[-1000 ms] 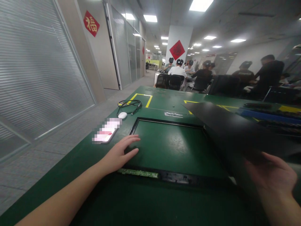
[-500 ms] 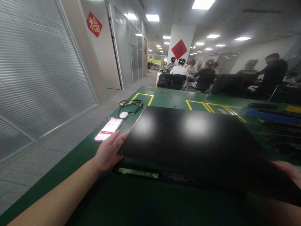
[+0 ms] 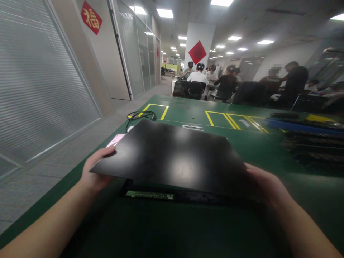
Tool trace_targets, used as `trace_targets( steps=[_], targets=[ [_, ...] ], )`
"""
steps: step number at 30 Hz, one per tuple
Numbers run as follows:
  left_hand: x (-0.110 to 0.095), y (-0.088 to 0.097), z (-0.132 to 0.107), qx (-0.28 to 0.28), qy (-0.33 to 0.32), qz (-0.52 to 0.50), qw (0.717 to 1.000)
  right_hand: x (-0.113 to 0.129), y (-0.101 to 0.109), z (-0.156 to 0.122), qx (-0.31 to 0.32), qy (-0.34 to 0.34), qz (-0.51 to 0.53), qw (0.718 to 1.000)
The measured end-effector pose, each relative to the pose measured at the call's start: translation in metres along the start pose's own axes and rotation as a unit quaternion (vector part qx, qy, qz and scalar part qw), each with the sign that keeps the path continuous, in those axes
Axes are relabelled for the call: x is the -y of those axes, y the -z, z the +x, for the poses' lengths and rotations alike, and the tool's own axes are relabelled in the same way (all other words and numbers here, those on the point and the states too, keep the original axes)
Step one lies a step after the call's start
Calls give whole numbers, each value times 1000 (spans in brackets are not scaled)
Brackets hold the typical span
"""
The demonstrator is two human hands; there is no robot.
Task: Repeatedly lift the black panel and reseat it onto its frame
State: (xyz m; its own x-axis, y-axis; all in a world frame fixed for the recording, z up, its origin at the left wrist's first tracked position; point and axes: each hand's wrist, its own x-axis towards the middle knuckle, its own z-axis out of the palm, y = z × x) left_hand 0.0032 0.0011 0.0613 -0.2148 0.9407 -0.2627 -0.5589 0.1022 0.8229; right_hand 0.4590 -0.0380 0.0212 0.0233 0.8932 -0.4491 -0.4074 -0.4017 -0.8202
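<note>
I hold a large glossy black panel (image 3: pixel 172 156) flat above a black frame on the green table (image 3: pixel 242 143). My left hand (image 3: pixel 95 172) grips the panel's near left corner, thumb on top. At the near right edge my right hand (image 3: pixel 264 186) holds it, fingers curled under. Below the panel's front edge the frame's near rail (image 3: pixel 188 196) shows with a thin green circuit strip (image 3: pixel 149 195). The rest of the frame is hidden beneath the panel.
A pink-screened phone (image 3: pixel 115 140) lies left of the panel, partly covered. A coiled black cable (image 3: pixel 141 115) sits at the far left by yellow floor-tape markings (image 3: pixel 161 111). Blue and black trays (image 3: pixel 303 129) line the right. Several people sit and stand at tables behind.
The black panel swung from my right over the frame and now lies nearly flat. My left hand left the frame and took the panel's left corner; my right hand shifted to its right edge.
</note>
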Motion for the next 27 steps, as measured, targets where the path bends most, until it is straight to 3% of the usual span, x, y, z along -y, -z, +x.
trace_targets(
  steps=[4, 6, 12, 19, 27],
  targets=[
    [-7, -4, -2, -85, 4, -3, 996, -7, 9, 10, 1, 42, -45, 998],
    [-8, -8, -5, -96, 13, 0, 995, -7, 9, 12, -14, 61, -63, 996],
    [-1, -13, -7, -43, 34, 37, 998, -3, 8, 13, -133, 113, -125, 977],
    [16, 0, 3, 106, 38, 67, 991, 4, -6, 7, -248, 117, -215, 937],
    [25, 1, 2, 130, 62, 98, 985, 5, -5, 5, -295, 139, -296, 898]
  ],
)
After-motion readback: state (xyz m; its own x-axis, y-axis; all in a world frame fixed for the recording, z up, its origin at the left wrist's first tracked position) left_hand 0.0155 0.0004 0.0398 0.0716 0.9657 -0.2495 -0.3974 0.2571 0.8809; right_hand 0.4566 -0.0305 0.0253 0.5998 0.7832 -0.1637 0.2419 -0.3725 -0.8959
